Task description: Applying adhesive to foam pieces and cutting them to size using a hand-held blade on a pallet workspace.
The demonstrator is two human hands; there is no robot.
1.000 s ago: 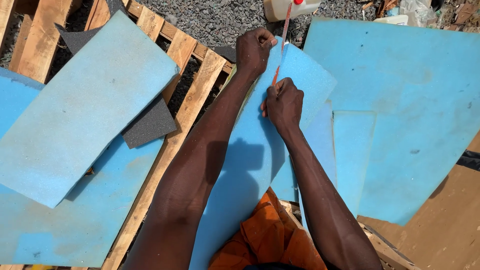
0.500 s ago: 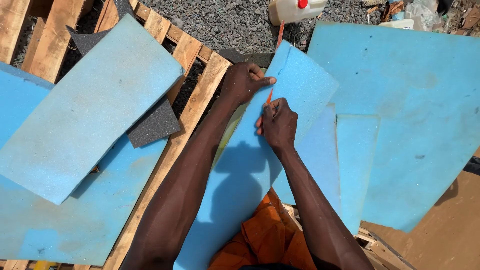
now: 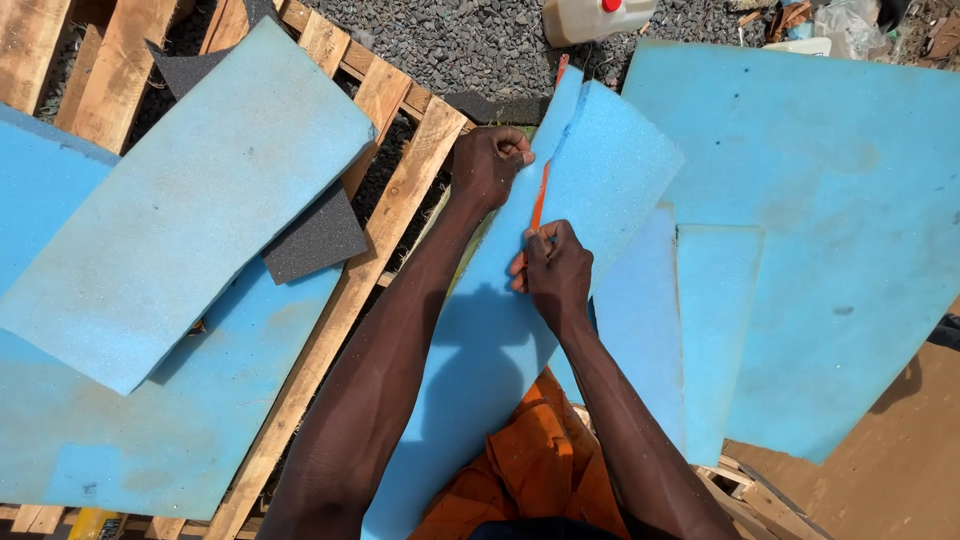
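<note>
On top of the wooden pallet (image 3: 385, 215), a long blue foam sheet (image 3: 610, 170) is lying, with a slit running down it. The person's right hand (image 3: 553, 270) is pinching a thin orange blade (image 3: 540, 197) in that slit. Their left hand (image 3: 490, 165) is curling tight around the foam's edge. More blue foam pieces (image 3: 180, 210) are lying beside it, and a white plastic jug (image 3: 590, 18) is sitting on the gravel (image 3: 470, 45).

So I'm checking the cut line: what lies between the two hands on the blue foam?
In the head view, a thin orange blade spans the foam sheet between left hand and right hand.
</note>
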